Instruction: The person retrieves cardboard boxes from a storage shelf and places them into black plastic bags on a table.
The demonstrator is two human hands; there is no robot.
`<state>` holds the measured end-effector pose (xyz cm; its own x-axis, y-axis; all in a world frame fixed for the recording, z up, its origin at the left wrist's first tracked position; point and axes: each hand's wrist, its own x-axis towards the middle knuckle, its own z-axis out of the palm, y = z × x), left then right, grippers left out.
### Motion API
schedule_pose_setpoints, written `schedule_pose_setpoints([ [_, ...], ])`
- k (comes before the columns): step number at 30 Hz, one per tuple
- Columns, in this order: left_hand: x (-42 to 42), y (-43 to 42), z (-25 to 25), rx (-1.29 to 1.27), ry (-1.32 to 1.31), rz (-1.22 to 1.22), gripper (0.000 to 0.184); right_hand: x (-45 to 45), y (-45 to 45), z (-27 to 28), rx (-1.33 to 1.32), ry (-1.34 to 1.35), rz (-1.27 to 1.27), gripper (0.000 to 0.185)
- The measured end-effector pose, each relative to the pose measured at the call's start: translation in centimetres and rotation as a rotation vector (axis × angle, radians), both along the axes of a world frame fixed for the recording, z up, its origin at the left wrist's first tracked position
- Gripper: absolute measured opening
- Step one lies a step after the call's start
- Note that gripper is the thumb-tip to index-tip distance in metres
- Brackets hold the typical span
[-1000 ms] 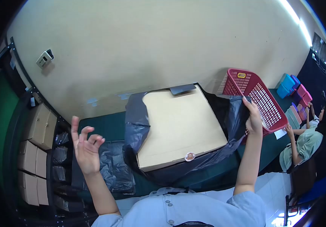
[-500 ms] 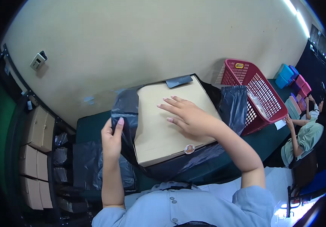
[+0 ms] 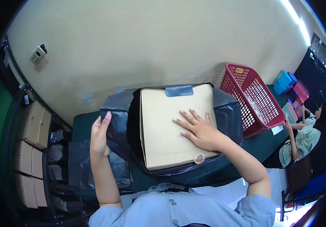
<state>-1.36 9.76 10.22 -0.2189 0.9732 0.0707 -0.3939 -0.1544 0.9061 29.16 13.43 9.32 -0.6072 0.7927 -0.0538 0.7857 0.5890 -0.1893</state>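
At far left, cardboard cartons point(image 3: 32, 121) stand on a dark rack; beside them, flat black sheets point(image 3: 80, 159) lie on the green table point(image 3: 85, 126). The left hand point(image 3: 99, 138) grasps the near-left edge of the black plastic bag point(image 3: 118, 123), thumb on the outer face and fingers curled behind. This side of the bag, which overlapped the box a moment ago, is now drawn outward, exposing the box's left edge and a dark gap; the mouth is wider there. At centre, the cardboard box point(image 3: 161, 126) lies within the bag on the table, its top exposed. The right hand point(image 3: 200, 132) rests palm down on it, fingers extended and spread, grasping nothing. A round sticker point(image 3: 199, 159) marks the near edge. Farther right stands a red basket point(image 3: 255, 130), with a seated co-worker point(image 3: 301, 142) beyond.
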Motion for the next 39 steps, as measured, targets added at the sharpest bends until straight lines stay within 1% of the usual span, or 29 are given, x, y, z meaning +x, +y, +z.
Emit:
schedule_pose_setpoints([
  [1, -0.7, 0.3, -0.6, -0.078, 0.052, -0.083, 0.023, -0.3, 0.4, 0.0, 0.011, 0.010, 0.002, 0.049],
  [3, -0.9, 0.2, -0.4, -0.150, 0.230, -0.191, 0.022, -0.4, 0.7, 0.4, 0.045, 0.020, 0.003, 0.050],
  [5, -1.2, 0.3, 0.1, -0.124, 0.246, -0.180, 0.022, -0.2, 0.1, 2.3, 0.082, 0.098, -0.013, 0.049],
  [6, -1.4, 0.3, 0.5, -0.097, 0.255, -0.164, 0.022, 0.2, -0.6, 3.7, 0.280, 0.109, -0.043, 0.052],
  [7, -1.5, 0.0, 1.0, -0.087, 0.218, -0.176, 0.022, 1.2, -1.2, 5.6, 0.422, 0.230, -0.091, 0.053],
  [8, -2.0, -0.1, 1.0, -0.101, 0.196, -0.228, 0.022, 2.8, -1.5, 6.9, 0.596, 0.320, -0.193, 0.052],
  [9, -2.6, -0.3, 0.9, -0.116, 0.175, -0.278, 0.023, 4.2, -1.6, 7.8, 0.565, 0.653, -0.330, 0.050],
  [10, -3.2, -0.4, 0.3, -0.113, 0.173, -0.279, 0.023, 5.0, -2.4, 8.8, 0.710, 0.637, -0.611, 0.051],
  [11, -3.7, -0.4, -0.7, -0.127, 0.128, -0.294, 0.023, 6.8, -2.0, 8.5, 0.778, 0.445, -0.807, 0.046],
  [13, -3.7, -0.3, -0.7, -0.145, 0.090, -0.316, 0.022, 10.1, -0.8, 7.3, 0.250, 0.433, -0.879, 0.037],
  [14, -3.2, -0.4, 0.0, -0.127, 0.049, -0.281, 0.022, 10.7, -0.6, 6.4, 0.251, 0.435, -0.887, 0.037],
  [16, -2.3, 0.0, 1.0, -0.065, -0.037, -0.224, 0.020, 11.6, -0.5, 4.7, -0.345, 0.996, -0.569, 0.030],
  [17, -1.8, 0.3, 1.6, -0.065, -0.035, -0.233, 0.020, 11.9, -0.2, 3.9, -0.359, 1.319, -0.483, 0.026],
  [19, -0.4, 1.1, 2.9, 0.051, 0.033, -0.172, 0.020, 12.2, -0.8, 4.9, -0.401, 1.441, -0.533, 0.022],
  [20, 0.4, 1.5, 3.5, 0.082, 0.060, -0.193, 0.020, 12.4, -1.1, 4.9, -0.387, 1.453, -0.552, 0.022],
  [22, 0.8, 2.3, 4.7, 0.117, 0.073, -0.230, 0.020, 12.9, -1.9, 5.0, -0.306, 1.603, -0.555, 0.022],
  [23, 1.6, 2.7, 5.5, 0.152, 0.087, -0.247, 0.021, 13.2, -2.9, 5.2, -0.276, 1.619, -0.582, 0.022],
  [24, 2.2, 3.0, 6.7, 0.141, 0.072, -0.259, 0.019, 13.0, -4.5, 5.8, -0.206, 1.697, -0.570, 0.021],
  [25, 2.7, 2.9, 7.9, 0.185, 0.099, -0.287, 0.017, 13.4, -6.1, 6.3, -0.123, 1.768, -0.562, 0.021],
  [26, 3.3, 3.1, 8.6, 0.172, 0.120, -0.222, 0.016, 14.7, -7.5, 5.7, -0.100, 1.811, -0.583, 0.023],
  [27, 4.1, 3.4, 9.2, 0.164, 0.141, -0.166, 0.015, 14.3, -9.4, 6.4, 0.032, 1.787, -0.593, 0.023],
  [29, 6.8, 3.4, 11.0, 0.164, 0.089, -0.209, 0.013, 14.9, -13.1, 7.1, 0.136, 1.809, -0.656, 0.022],
  [30, 8.5, 3.3, 10.6, 0.139, -0.046, -0.293, 0.015, 14.8, -15.1, 7.3, 0.192, 1.810, -0.668, 0.021],
  [31, 9.7, 2.9, 10.6, 0.208, -0.076, -0.425, 0.021, 14.1, -17.1, 7.9, 0.335, 1.836, -0.767, 0.020],
  [33, 12.2, 2.2, 10.1, 0.322, -0.145, -0.603, 0.033, 14.8, -21.4, 7.8, 0.423, 1.914, -0.890, 0.019],
  [34, 13.7, 1.8, 9.8, 0.318, -0.160, -0.689, 0.033, 15.0, -24.0, 7.8, 0.510, 1.907, -0.945, 0.019],
  [36, 16.0, 0.3, 9.4, 0.270, -0.049, -0.550, 0.043, 14.6, -29.3, 7.9, 0.541, 1.947, -0.963, 0.019],
  [37, 17.0, 0.6, 8.5, 0.270, -0.058, -0.611, 0.043, 14.6, -31.8, 7.4, 0.604, 1.939, -0.999, 0.019],
  [39, 18.7, 1.9, 7.0, 0.248, 0.090, -1.095, 0.049, 13.7, -36.4, 6.8, 0.743, 1.898, -1.179, 0.019],
])
